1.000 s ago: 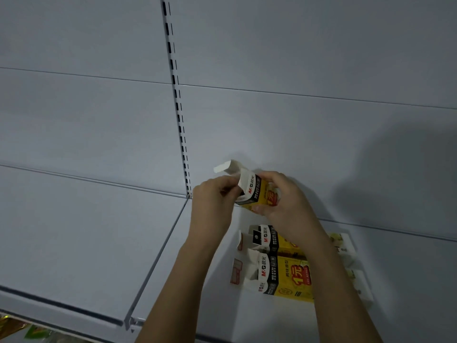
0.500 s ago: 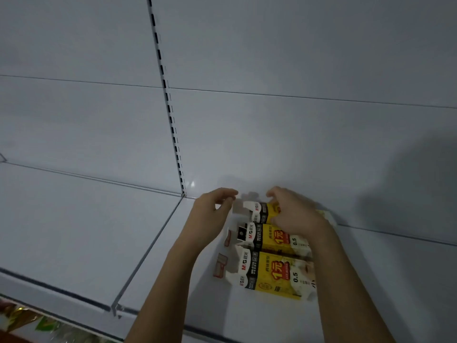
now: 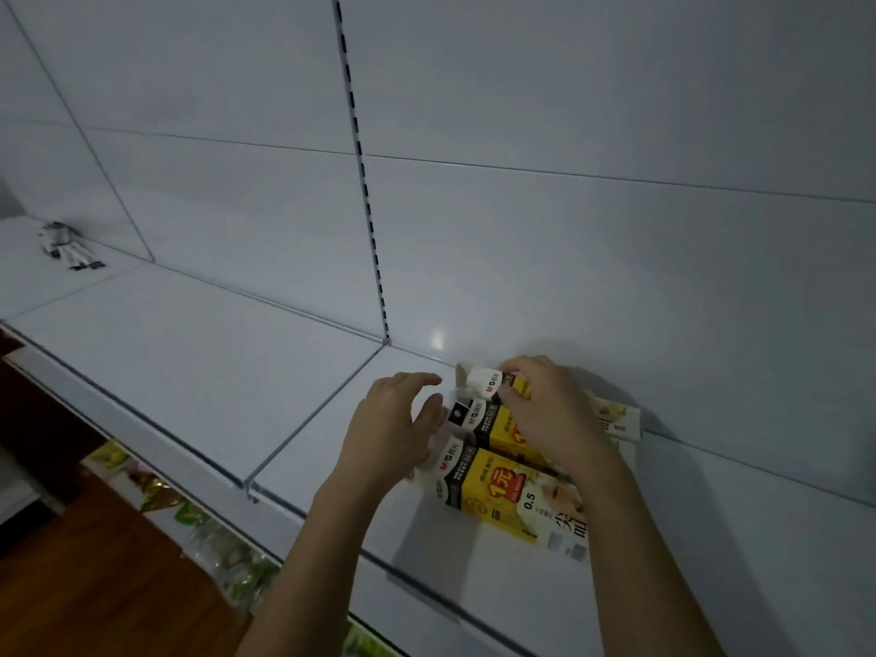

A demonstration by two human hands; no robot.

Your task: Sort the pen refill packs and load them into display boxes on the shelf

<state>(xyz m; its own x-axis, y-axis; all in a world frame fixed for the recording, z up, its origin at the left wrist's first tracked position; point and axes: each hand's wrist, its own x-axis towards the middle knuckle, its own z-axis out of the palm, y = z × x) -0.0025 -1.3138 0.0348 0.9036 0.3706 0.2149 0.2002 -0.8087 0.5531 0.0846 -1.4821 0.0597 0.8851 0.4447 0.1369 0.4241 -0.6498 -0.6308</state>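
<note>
right hand (image 3: pixel 550 410) clasps the rear display box (image 3: pixel 488 382) against the shelf (image 3: pixel 237 372) back edge to line it up, left hand (image 3: pixel 393 429) released beside the boxes, steadying.

Display boxes (image 3: pixel 509 490) yellow, black and white – red print; shelf (image 3: pixel 199 372) white.
</note>
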